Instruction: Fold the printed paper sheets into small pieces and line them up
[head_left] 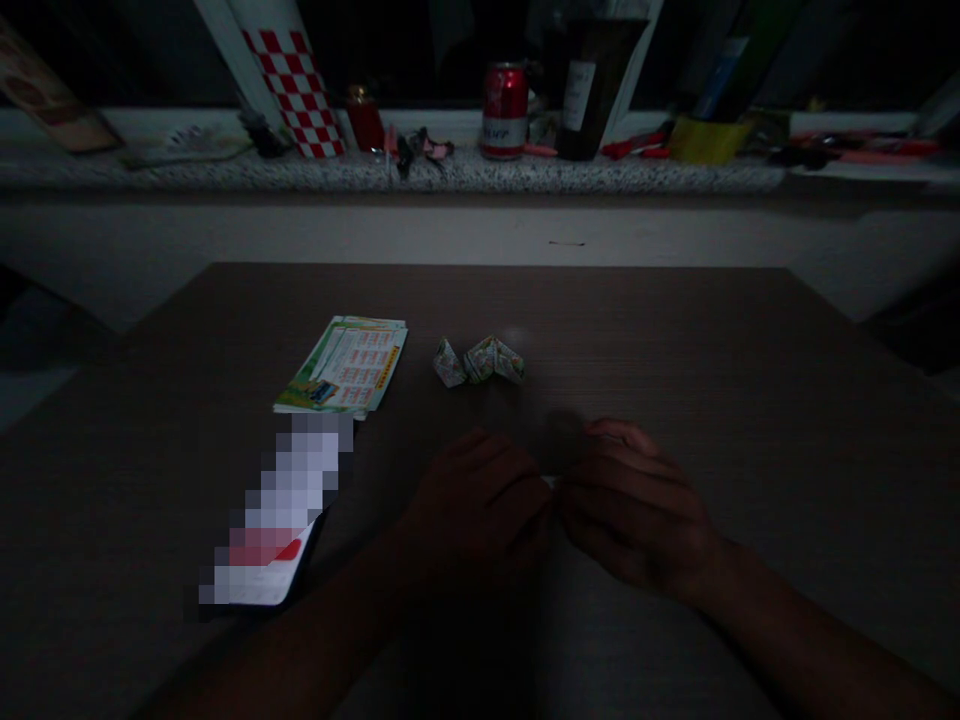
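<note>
Left hand [491, 495] and right hand [641, 505] pinch a pale scrap [551, 482] between them — neither nearer, its long axis hidden in their grip.

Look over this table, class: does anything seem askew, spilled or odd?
Mildly: the cards sit in an uneven stack, lower edges poking out. Blocky squares mask most of the phone. No spill shows, though the picture is dark.

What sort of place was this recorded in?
Probably a room in a home, dimly lit. A wood-look table stands below a window, whose stone-look sill holds a red can and assorted clutter; a lit phone lies on the table.
</note>
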